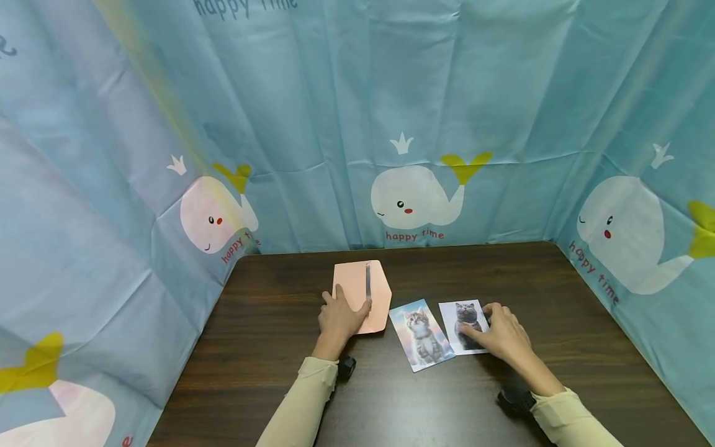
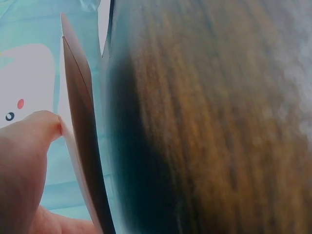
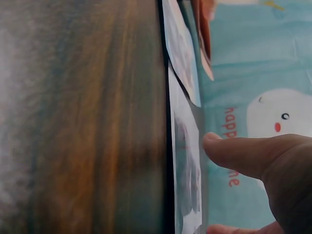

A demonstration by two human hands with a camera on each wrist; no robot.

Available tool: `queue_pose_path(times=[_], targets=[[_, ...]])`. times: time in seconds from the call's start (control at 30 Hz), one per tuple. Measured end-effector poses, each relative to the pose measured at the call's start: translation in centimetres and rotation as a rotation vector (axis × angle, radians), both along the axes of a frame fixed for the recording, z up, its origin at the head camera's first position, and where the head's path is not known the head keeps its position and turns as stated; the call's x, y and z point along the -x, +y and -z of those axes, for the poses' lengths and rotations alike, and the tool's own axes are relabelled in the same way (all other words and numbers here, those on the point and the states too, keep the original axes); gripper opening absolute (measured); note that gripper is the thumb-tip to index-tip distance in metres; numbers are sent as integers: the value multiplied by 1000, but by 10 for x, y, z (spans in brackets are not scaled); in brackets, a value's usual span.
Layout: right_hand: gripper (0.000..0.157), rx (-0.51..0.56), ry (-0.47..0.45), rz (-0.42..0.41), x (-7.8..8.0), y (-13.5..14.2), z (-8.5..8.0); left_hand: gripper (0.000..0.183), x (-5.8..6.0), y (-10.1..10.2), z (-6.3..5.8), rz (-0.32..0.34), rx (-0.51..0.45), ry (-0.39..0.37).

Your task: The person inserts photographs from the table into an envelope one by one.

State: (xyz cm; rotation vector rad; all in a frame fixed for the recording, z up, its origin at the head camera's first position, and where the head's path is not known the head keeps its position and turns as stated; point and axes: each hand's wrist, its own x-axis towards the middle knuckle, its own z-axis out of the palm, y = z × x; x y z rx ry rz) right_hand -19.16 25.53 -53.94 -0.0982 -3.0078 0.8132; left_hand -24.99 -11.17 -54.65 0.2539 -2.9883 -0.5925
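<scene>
My left hand [image 1: 342,316] holds a peach-pink envelope [image 1: 352,273], with the thumb across its face and the other fingers at its left edge. A dark stripe runs along its right part, beside the flap. In the left wrist view, the shaded underside of the envelope [image 2: 80,92] shows above the table. My right hand [image 1: 505,332] is over a card with a grey cat [image 1: 466,315], fingers at its right edge and thumb over its middle. The thumb [image 3: 239,151] looks slightly apart from that card [image 3: 187,170]. Between the hands lies a kitten card [image 1: 421,338].
The dark wooden table [image 1: 262,329] bears these things. A blue curtain [image 1: 313,124] printed with white whales hangs behind and along both sides. Dark wrist devices sit at both wrists, near the light sleeves [image 1: 304,403].
</scene>
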Motion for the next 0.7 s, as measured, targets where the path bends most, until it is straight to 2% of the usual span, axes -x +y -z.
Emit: queue_pose_path(times=[0.4,0.7], targets=[[93,-28,-38,18,-11,4,5,107,-3,2,2,-8,-18,-7],[91,-67,-49,15,-9,1,6,107,-2,1,1,-3,-21,-2]])
